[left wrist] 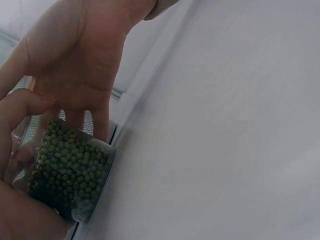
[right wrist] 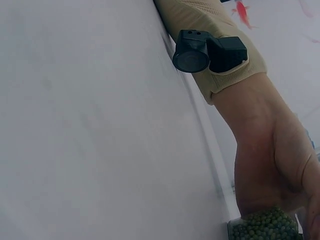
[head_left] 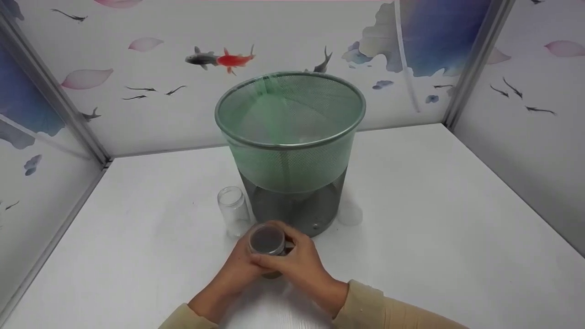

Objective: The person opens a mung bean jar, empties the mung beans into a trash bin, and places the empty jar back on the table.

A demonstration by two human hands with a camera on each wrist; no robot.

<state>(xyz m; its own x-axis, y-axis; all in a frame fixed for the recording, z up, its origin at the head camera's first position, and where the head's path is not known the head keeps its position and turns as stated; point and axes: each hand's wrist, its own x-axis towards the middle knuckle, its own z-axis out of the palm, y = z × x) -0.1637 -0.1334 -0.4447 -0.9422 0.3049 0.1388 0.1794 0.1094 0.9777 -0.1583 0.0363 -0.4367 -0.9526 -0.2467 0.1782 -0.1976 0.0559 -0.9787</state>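
A clear jar of small green beans stands upright between both hands at the front of the white table. From above, its round top looks dark inside a clear rim. My left hand wraps the jar's left side. On the other side my right hand grips it, the thumb lying across the front just below the rim. The right wrist view catches only part of the beans at its lower edge. An uncapped clear jar stands just beyond my left hand.
Directly behind the hands rises a tall mesh basket, green in its upper part and dark below, with a metal rim. A faint clear disc lies to the right of its base. Printed panels enclose the table's back and sides.
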